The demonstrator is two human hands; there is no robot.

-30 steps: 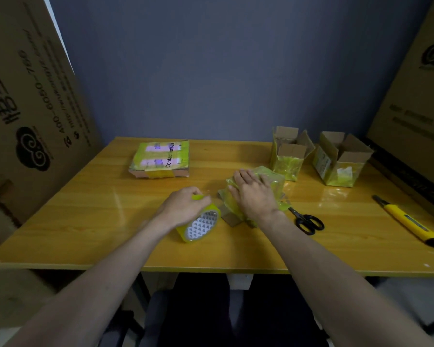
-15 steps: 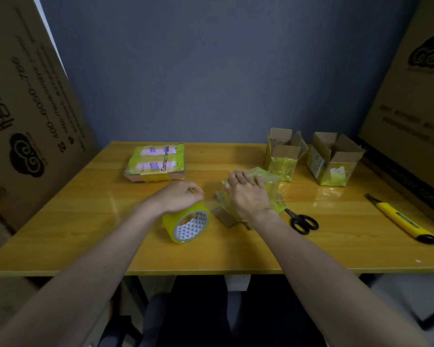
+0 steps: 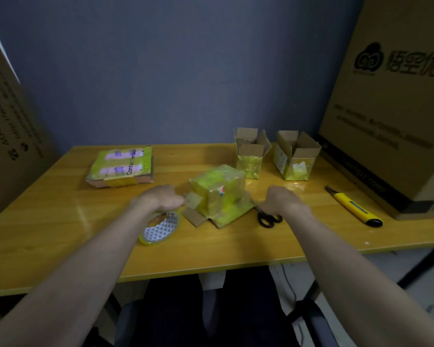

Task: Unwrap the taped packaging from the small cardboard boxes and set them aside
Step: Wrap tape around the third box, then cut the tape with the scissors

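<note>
A small cardboard box wrapped in yellow-green tape (image 3: 217, 190) stands mid-table on its spread flaps. My left hand (image 3: 161, 197) sits just left of it, fingers curled over a roll of clear yellow tape (image 3: 161, 227) that leans on the table; its fingertips reach a tape flap at the box's left side. My right hand (image 3: 283, 200) is to the right of the box, curled down over the blade end of black scissors (image 3: 269, 219); the frame does not show whether it grips them.
Two opened small boxes (image 3: 251, 156) (image 3: 296, 156) stand at the back right. A flat taped packet (image 3: 122, 167) lies back left. A yellow utility knife (image 3: 353, 209) lies at the right. Large cardboard cartons (image 3: 391, 101) flank the wooden table (image 3: 60, 221).
My right hand lifted off the top of the taped box and moved right, down onto the scissors. My left hand stayed on the tape roll, close to the box's left side.
</note>
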